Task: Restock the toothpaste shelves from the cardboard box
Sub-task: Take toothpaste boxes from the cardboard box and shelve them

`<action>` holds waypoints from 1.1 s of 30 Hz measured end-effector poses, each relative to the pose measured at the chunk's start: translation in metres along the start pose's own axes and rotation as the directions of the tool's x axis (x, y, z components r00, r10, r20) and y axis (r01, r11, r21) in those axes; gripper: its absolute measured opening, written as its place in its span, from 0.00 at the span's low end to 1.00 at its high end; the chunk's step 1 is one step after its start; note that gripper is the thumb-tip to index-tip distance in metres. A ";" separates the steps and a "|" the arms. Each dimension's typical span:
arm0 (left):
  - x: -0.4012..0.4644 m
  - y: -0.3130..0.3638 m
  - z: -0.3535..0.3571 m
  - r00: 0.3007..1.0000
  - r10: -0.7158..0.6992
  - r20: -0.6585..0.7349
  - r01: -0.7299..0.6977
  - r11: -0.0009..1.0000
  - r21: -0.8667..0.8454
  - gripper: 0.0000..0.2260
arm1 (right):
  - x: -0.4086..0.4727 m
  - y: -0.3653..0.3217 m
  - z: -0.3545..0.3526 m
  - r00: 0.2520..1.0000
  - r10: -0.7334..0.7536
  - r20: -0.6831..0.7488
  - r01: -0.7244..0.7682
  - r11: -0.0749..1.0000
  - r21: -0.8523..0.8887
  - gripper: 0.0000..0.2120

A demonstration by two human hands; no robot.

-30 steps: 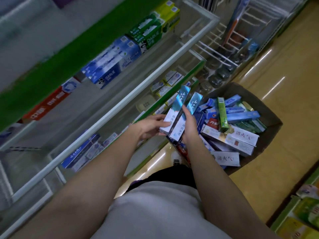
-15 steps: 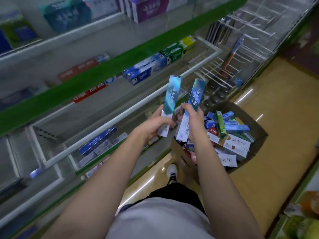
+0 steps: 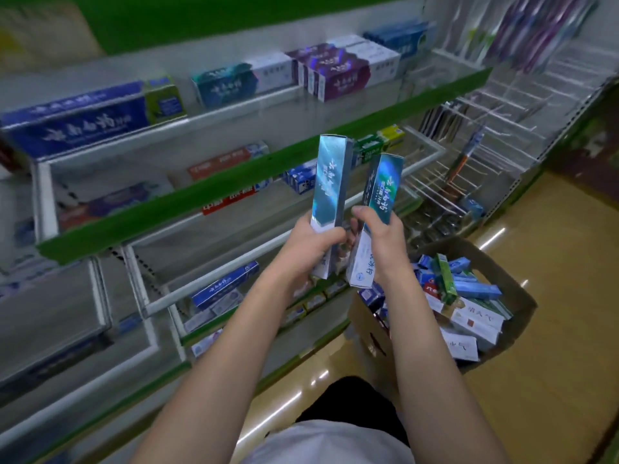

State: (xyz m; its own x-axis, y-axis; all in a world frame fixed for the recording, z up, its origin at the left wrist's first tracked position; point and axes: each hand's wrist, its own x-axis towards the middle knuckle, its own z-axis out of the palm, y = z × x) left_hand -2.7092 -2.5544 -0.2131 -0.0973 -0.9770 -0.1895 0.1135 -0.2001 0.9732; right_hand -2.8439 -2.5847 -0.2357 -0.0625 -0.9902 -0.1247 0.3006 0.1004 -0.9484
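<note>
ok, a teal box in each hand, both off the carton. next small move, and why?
Probably raise both toward the top shelf and slot them by the teal box there, which looks like the matching pack. The left hand and right hand each grip an upright teal toothpaste box, clear of the cardboard box.

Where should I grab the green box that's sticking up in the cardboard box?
Probably pinch the green box near its top end, coming from above. It stands tilted among the other boxes in the cardboard box, so its upper part pokes free while its bottom is buried.
</note>
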 end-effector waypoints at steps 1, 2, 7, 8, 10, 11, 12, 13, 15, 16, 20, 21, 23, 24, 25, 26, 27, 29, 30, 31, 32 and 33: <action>-0.002 0.007 0.000 0.999 0.030 -0.030 -0.029 0.999 0.017 0.10 | 0.002 -0.006 0.005 1.000 -0.007 0.023 0.007 1.000 -0.008 0.15; -0.003 0.014 -0.001 0.997 0.052 -0.064 -0.051 0.998 0.026 0.11 | 0.005 -0.011 0.011 0.999 -0.013 0.051 0.013 1.000 -0.013 0.14; -0.008 0.051 -0.008 0.952 0.174 -0.251 -0.167 0.985 0.048 0.12 | 0.018 -0.041 0.046 0.981 -0.075 0.177 0.076 0.997 0.000 0.11; -0.008 0.058 -0.010 0.942 0.189 -0.278 -0.181 0.982 0.055 0.12 | 0.020 -0.045 0.053 0.977 -0.083 0.198 0.085 0.996 -0.001 0.15; -0.008 0.067 -0.014 0.919 0.206 -0.337 -0.203 0.978 0.046 0.11 | 0.025 -0.052 0.065 0.970 -0.076 0.229 0.082 0.996 -0.016 0.20; -0.007 0.070 -0.015 0.907 0.208 -0.365 -0.207 0.977 0.044 0.11 | 0.026 -0.054 0.070 0.968 -0.072 0.241 0.079 0.997 -0.018 0.20; -0.007 0.072 -0.016 0.897 0.211 -0.388 -0.211 0.977 0.044 0.10 | 0.028 -0.056 0.074 0.964 -0.069 0.255 0.076 0.997 -0.016 0.18; -0.007 0.073 -0.017 0.890 0.213 -0.403 -0.213 0.976 0.045 0.10 | 0.029 -0.059 0.079 0.960 -0.070 0.272 0.077 0.997 -0.012 0.17; -0.006 0.074 -0.019 0.880 0.210 -0.425 -0.210 0.976 0.048 0.10 | 0.032 -0.060 0.086 0.952 -0.070 0.299 0.075 0.997 -0.004 0.16; -0.006 0.074 -0.020 0.876 0.209 -0.435 -0.210 0.977 0.046 0.10 | 0.032 -0.061 0.089 0.948 -0.066 0.312 0.069 0.998 0.002 0.17; -0.005 0.076 -0.027 0.859 0.203 -0.470 -0.205 0.978 0.048 0.09 | 0.035 -0.060 0.099 0.932 -0.041 0.359 0.046 0.999 -0.005 0.20; -0.005 0.076 -0.029 0.855 0.198 -0.479 -0.199 0.979 0.050 0.09 | 0.036 -0.060 0.101 0.930 -0.033 0.365 0.040 0.999 -0.013 0.21; -0.004 0.075 -0.032 0.847 0.191 -0.496 -0.189 0.980 0.055 0.09 | 0.037 -0.060 0.104 0.927 -0.013 0.376 0.024 0.999 -0.026 0.19; -0.004 0.074 -0.032 0.843 0.190 -0.504 -0.185 0.981 0.062 0.08 | 0.038 -0.059 0.105 0.924 -0.004 0.382 0.019 0.999 -0.035 0.18; -0.004 0.074 -0.032 0.838 0.189 -0.513 -0.179 0.981 0.069 0.08 | 0.039 -0.059 0.107 0.921 0.004 0.388 0.015 0.999 -0.046 0.16; -0.004 0.073 -0.033 0.833 0.188 -0.520 -0.175 0.982 0.076 0.08 | 0.039 -0.059 0.108 0.918 0.013 0.396 0.010 0.998 -0.057 0.15; -0.005 0.073 -0.033 0.831 0.192 -0.522 -0.173 0.981 0.084 0.07 | 0.040 -0.059 0.109 0.916 0.023 0.401 0.004 0.998 -0.067 0.14; -0.006 0.074 -0.033 0.833 0.194 -0.517 -0.172 0.981 0.091 0.07 | 0.041 -0.060 0.111 0.915 0.046 0.400 -0.014 0.997 -0.081 0.11; -0.006 0.075 -0.034 0.836 0.191 -0.514 -0.168 0.982 0.091 0.07 | 0.042 -0.060 0.112 0.916 0.062 0.396 -0.029 0.996 -0.087 0.10; -0.007 0.077 -0.034 0.840 0.186 -0.510 -0.163 0.983 0.090 0.07 | 0.043 -0.062 0.113 0.917 0.081 0.392 -0.050 0.995 -0.089 0.10; -0.007 0.078 -0.035 0.843 0.176 -0.509 -0.150 0.984 0.091 0.07 | 0.043 -0.064 0.113 0.915 0.101 0.391 -0.071 0.993 -0.093 0.11; -0.007 0.080 -0.035 0.846 0.162 -0.508 -0.133 0.987 0.093 0.07 | 0.043 -0.066 0.113 0.909 0.124 0.399 -0.092 0.991 -0.099 0.13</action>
State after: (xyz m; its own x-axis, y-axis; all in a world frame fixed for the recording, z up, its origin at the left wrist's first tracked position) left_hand -2.6649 -2.5664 -0.1386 0.4387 -0.8960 -0.0690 0.0335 -0.0604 0.9976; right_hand -2.7590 -2.6447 -0.1450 0.3599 -0.9259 -0.1150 0.2092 0.2002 -0.9572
